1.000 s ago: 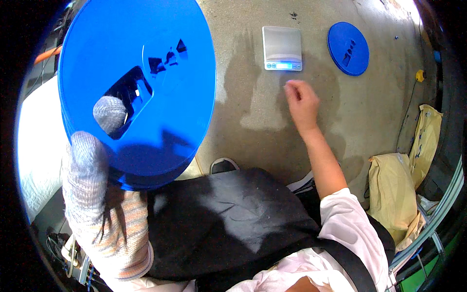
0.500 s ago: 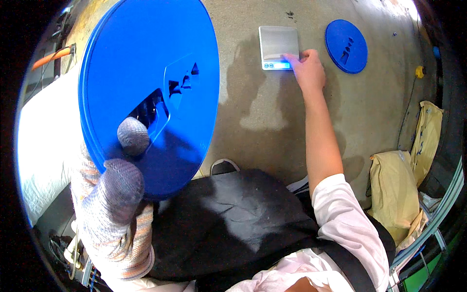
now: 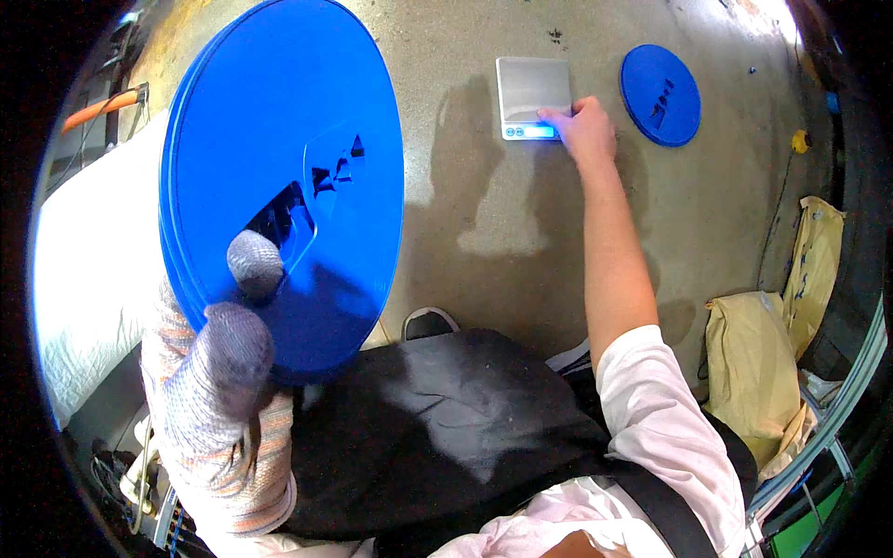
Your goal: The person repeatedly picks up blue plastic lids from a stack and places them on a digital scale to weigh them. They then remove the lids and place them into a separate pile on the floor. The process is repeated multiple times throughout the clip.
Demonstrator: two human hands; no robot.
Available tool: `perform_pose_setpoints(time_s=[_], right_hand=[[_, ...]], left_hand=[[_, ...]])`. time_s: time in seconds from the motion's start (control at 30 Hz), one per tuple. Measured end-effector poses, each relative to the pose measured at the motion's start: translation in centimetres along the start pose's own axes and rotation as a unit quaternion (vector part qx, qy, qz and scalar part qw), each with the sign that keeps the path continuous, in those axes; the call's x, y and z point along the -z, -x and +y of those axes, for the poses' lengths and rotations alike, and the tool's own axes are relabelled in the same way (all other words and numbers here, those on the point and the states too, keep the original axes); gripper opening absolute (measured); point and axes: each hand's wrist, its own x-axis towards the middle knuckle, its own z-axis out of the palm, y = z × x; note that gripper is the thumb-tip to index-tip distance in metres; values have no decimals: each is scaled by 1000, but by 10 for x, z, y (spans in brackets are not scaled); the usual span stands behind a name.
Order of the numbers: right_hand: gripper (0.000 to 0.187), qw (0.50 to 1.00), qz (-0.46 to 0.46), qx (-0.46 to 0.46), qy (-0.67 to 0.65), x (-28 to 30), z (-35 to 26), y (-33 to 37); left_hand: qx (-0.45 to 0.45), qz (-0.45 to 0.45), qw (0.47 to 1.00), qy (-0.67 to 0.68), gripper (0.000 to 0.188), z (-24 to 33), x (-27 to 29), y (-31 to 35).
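Note:
In a striped, grey-tipped knitted glove, my left hand (image 3: pixel 233 358) grips a large blue round disc (image 3: pixel 363 242) at its lower left. One gloved finger shows in front of the disc beside its jagged dark cutouts; the fingers behind it are hidden. The disc is held up, tilted, and looks layered at its left rim. My bare right hand (image 3: pixel 592 130) reaches down to a small flat digital scale (image 3: pixel 534 88) with a lit blue display. My thumb lies on the scale's near right corner, fingers curled along its right side. Nothing rests on its silver plate.
A smaller blue disc (image 3: pixel 684 107) with similar cutouts lies on the concrete floor (image 3: pixel 707 214), right of the scale. Tan paper sacks (image 3: pixel 749 363) stand at the right. A large white sack (image 3: pixel 88 270) and an orange hose or bar (image 3: pixel 98 112) are at the left.
The large blue disc has turned slightly and looks narrower, its right rim shifted left. My right hand stays at the scale, with the view shifted a little.

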Motion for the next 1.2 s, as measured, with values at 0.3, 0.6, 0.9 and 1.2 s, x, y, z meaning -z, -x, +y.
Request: perform_pose_setpoints(time_s=[0.3,0.6,0.9,1.2], right_hand=[[66,994,13,-12,-106,-24,21,-25],[60,967,18,-12,-255,-22,20,-15],[48,867,-51,-22,-495,-15,7,6],[47,543,-233,51,-805,34,-31,102]], left_hand=[[17,34,999,23,47,3,4,7],[22,22,999,11,44,3,9,7],[18,18,1000,-3,55,13,-4,13],[97,57,990,90,55,11,9,-4]])
